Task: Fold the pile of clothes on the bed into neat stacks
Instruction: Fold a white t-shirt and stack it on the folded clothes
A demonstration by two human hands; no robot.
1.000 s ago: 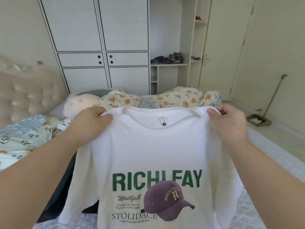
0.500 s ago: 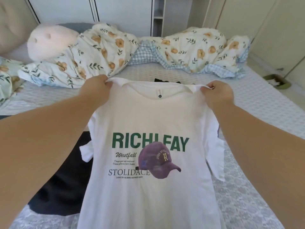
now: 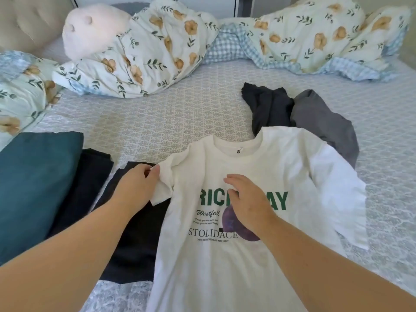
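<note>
The white T-shirt (image 3: 225, 255) is lying print-up on the bed (image 3: 180, 113), its left side overlapping a dark garment (image 3: 135, 239) and its collar end near a crumpled black top (image 3: 267, 106) and a grey one (image 3: 324, 122). It is looking thin, soft and light, the sort of cloth that is drooping and creasing wherever it is not supported, so I would judge it is best taken by the shoulder seams or sleeve edges and smoothed flat with an open palm. The left hand (image 3: 135, 188) is pinching the bunched left sleeve, its fingers (image 3: 153, 173) clamped on the cloth, while the right hand (image 3: 245, 199) is hovering or resting over the chest lettering with fingers apart and relaxed; whether it is touching I cannot tell. A teal folded piece (image 3: 33, 188) is sitting to the left, with a flowered quilt (image 3: 157, 46) behind. Half a second ago both hands were holding the shirt up by its shoulders above the bed; now it is laid down and the right hand is no longer gripping it.
</note>
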